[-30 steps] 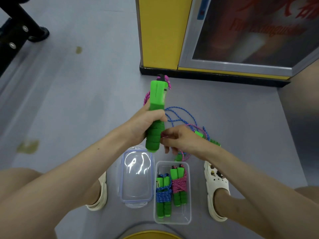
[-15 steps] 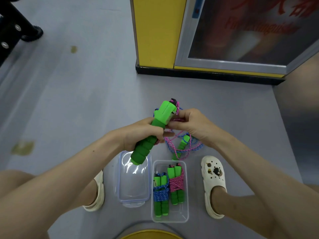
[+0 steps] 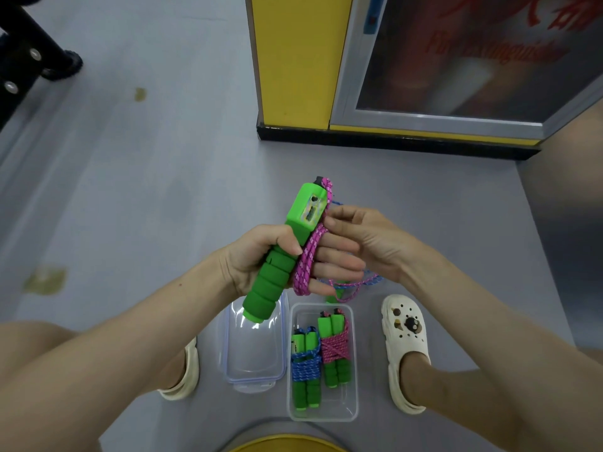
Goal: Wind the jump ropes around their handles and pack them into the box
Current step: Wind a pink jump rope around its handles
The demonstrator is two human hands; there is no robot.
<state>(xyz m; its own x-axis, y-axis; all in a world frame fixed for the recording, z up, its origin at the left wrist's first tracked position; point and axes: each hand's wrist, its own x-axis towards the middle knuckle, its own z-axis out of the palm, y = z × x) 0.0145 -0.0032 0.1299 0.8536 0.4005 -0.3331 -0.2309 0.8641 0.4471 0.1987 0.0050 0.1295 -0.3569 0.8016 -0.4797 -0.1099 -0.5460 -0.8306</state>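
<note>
My left hand [image 3: 257, 256] grips a green foam jump-rope handle [image 3: 277, 275] tilted up to the right, its hard green top [image 3: 308, 207] above my thumb. A pink rope [image 3: 308, 256] runs from that top and loops round my left fingers beside the handle. My right hand [image 3: 368, 236] pinches the pink rope near the handle's top. Loose blue and pink rope [image 3: 362, 283] trails to the floor under my right hand. Below, a clear box [image 3: 354, 389] holds a blue-wound rope bundle [image 3: 305, 370] and a pink-wound rope bundle [image 3: 334, 349] side by side.
The clear lid [image 3: 254, 353] lies left of the box. My feet in pale clogs [image 3: 404, 337] flank both. A yellow cabinet [image 3: 293, 60] with a glass door stands ahead, a black stand leg [image 3: 32, 57] far left, and a yellow rim [image 3: 284, 446] at the bottom edge.
The handle went from upright to tilted and came lower and nearer. My right hand rose from the handle's base to its top, and pink rope now loops round my left fingers.
</note>
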